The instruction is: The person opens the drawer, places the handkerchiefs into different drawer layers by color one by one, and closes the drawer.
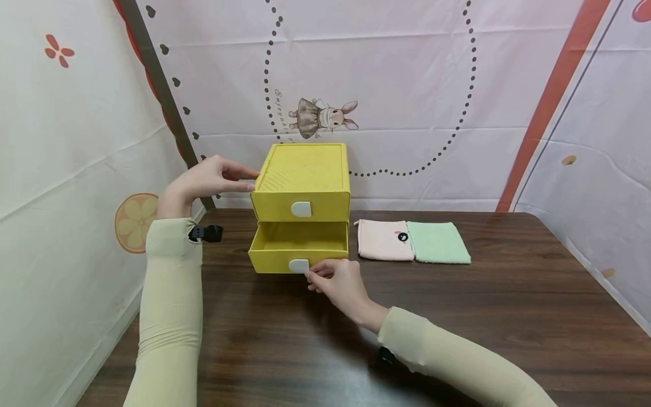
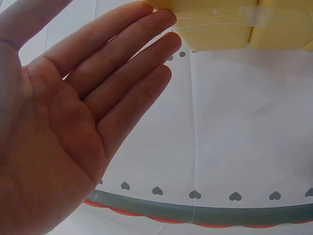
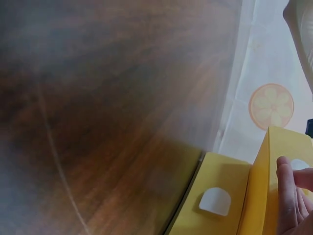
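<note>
A yellow two-drawer storage box (image 1: 307,167) stands on the table, its lower drawer (image 1: 272,263) pulled part way out and its upper drawer (image 1: 272,206) closed. At the lower drawer's white handle (image 1: 298,265) is my right hand (image 1: 343,285), its thumb and fingertips pinching the handle's right edge. Those fingers (image 3: 288,196) also show beside the drawer in the right wrist view. My left hand (image 1: 208,178) has its fingertips against the upper left side of the box. In the left wrist view its fingers (image 2: 132,63) are straight and side by side.
Right of the box, a pink cloth pouch (image 1: 383,246) with a black round button lies beside a green cloth (image 1: 439,243) on the brown wooden table (image 1: 508,305). Printed white curtains (image 1: 407,85) hang behind the table and at both sides.
</note>
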The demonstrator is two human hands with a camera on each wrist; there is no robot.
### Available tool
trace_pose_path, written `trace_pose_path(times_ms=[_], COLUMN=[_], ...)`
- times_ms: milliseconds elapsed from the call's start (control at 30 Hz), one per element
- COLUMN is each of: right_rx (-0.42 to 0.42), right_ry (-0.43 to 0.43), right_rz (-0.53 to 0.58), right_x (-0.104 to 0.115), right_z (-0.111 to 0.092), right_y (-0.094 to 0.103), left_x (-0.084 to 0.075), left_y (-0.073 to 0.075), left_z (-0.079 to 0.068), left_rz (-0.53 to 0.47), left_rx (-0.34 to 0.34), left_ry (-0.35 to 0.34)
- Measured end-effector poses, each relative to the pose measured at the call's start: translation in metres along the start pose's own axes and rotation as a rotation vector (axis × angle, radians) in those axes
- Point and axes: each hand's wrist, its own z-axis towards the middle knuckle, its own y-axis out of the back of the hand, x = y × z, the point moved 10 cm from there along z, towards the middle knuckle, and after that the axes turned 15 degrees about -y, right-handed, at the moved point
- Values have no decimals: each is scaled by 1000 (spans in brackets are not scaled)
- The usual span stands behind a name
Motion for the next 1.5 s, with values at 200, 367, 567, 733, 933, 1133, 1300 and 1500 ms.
trace_pose_path(times_ms=[200, 367, 567, 733, 933, 1133, 1300, 1500], right_rx=[28, 42, 53, 59, 62, 86, 91, 114], right_ry=[-11, -10, 7, 38, 49, 42, 32, 32], right_rz=[-10, -9, -14, -4, -4, 18, 27, 36], right_x=[0, 0, 3, 6, 6, 6, 6, 5], right_z=[-7, -15, -23, -26, -31, -36, -39, -44], right_y=[-2, -3, -4, -5, -6, -7, -7, -9], left_x=[2, 2, 3, 2, 2, 2, 2, 2], left_y=[0, 0, 0, 1, 2, 1, 0, 1], left_z=[0, 1, 1, 1, 1, 2, 1, 1], left_rz=[12, 12, 7, 1, 5, 1, -13, -11], left_rx=[-1, -3, -8, -13, -16, -14, -10, -10], left_ry=[-6, -12, -15, -20, -26, -23, -23, -30])
